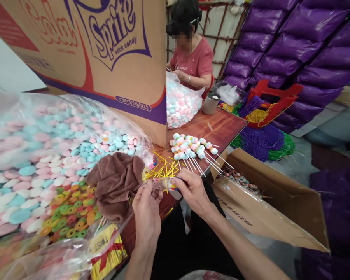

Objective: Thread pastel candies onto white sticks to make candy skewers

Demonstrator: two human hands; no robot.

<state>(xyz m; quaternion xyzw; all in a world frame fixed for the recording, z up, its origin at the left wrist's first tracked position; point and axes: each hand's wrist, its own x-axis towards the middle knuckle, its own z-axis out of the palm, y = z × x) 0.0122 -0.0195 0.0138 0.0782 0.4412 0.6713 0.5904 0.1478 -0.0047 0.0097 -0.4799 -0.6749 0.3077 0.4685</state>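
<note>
Above the table's front edge, my left hand [147, 206] pinches one end of a small clear plastic wrapper [165, 182] with coloured print. My right hand [195, 191] grips its other end, fingers closed. Whether anything is inside the wrapper I cannot make out. Just beyond my hands, yellow twist ties [166, 165] lie scattered on the table. Behind them rest several candy skewers [189, 146], with pastel marshmallows on white sticks. A crumpled brown cloth [118, 182] lies left of my left hand.
Pastel marshmallows [52, 155] and ring gummies [71, 212] spread on the left, near a twist-tie pack [106, 252]. A tall carton [113, 70] blocks the back. A co-worker [192, 58] sits beyond. An open box [265, 206] stands right, below the table [221, 124].
</note>
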